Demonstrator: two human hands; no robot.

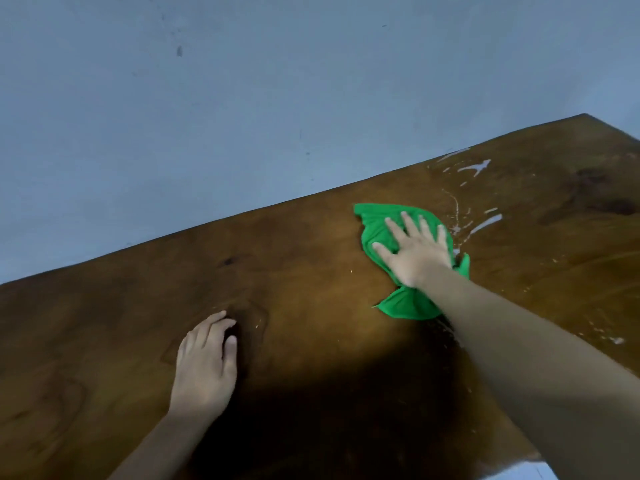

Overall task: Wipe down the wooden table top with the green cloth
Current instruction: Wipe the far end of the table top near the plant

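Head view is showing the right hand (415, 251), fingers spread flat, pressing the green cloth (405, 306) onto the wooden table top (304, 278) near its far edge; the left hand (204, 362), loosely bent and holding nothing, is resting at 8 o'clock from it. Pale streaks (485, 221) are lying at 2 o'clock from the cloth — the stroke is best carried there with even palm pressure, passes overlapping.

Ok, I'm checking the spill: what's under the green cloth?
Only the wooden table top shows around the green cloth, with white streaks just beyond it. The right hand presses flat on top; whatever lies beneath is covered.
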